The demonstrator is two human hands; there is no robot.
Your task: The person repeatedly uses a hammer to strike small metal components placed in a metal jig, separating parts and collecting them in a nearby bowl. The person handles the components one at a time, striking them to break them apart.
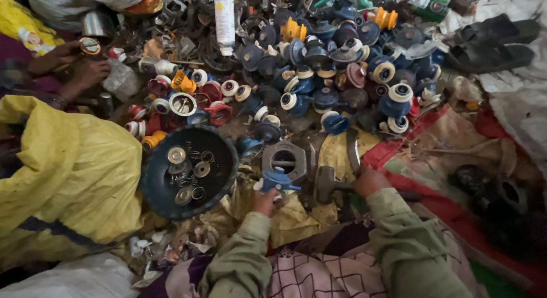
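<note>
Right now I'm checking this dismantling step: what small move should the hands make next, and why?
Probably settle the blue fitting squarely on the grey hexagonal block before striking. The left hand holds the fitting at the block's near edge, not over its hole, while the right hand grips the hammer, whose head lies low beside the block.

Ground: no bare floor is showing; crumpled yellow cloth [336, 152] and red sheeting [490, 127] are covering it near and right. Far centre: a heap of blue, red and white plastic parts [342, 76] is spreading wide. Far right: black sandals [490, 44] are lying on a grey-white sack [521, 93]. Light: dim, even daylight is falling, shadows soft.
</note>
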